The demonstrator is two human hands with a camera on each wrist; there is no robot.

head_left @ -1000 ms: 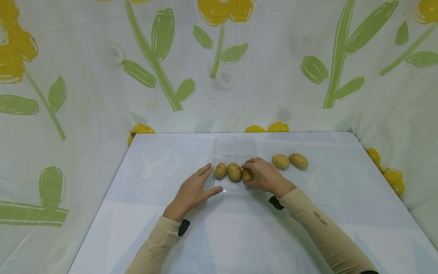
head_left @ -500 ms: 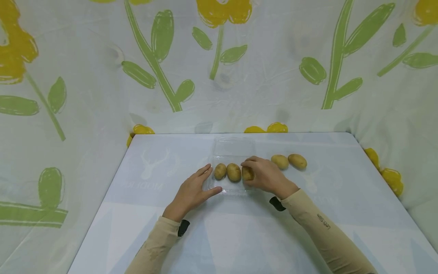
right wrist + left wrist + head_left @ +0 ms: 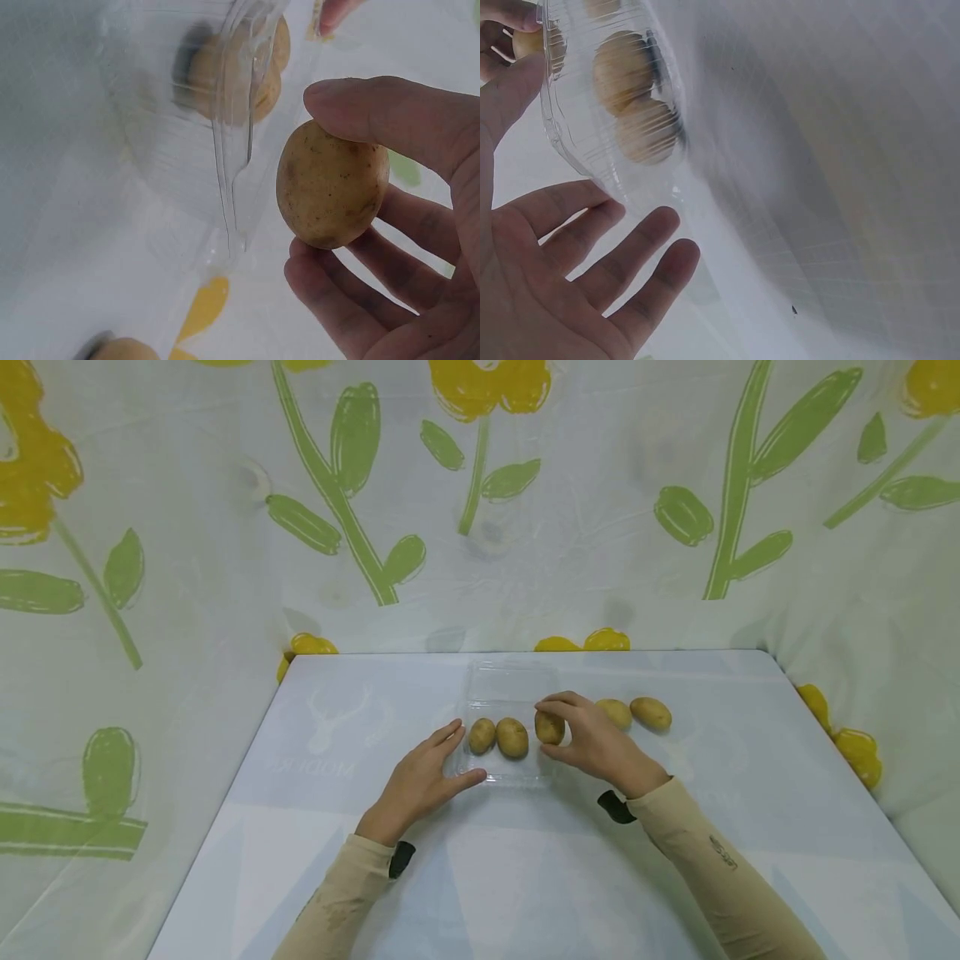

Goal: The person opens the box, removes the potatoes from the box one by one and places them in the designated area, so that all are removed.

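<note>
A floral cloth printed with yellow flowers and green stems hangs behind and to both sides of the white table. The table surface bears a faint printed deer-head emblem with a line of lettering beneath it, seen upside down and too pale to read. The person's right sleeve carries a small dark printed word near the forearm, too small to make out.

A clear plastic tray sits on the table at the middle, toward the far side. Two potatoes lie side by side in its near part. Two more potatoes lie on the bare table to the right of the tray, the nearer one partly hidden behind the right hand.

The left hand rests flat on the table against the tray's near left corner, fingers straight and slightly spread, thumb lying along the tray's near edge.

The right hand holds a single potato lifted just over the tray's right edge. The thumb presses on one side and the curled fingers cup the other, so the potato is pinched between them with its long axis upright, just right of the two in the tray.
</note>
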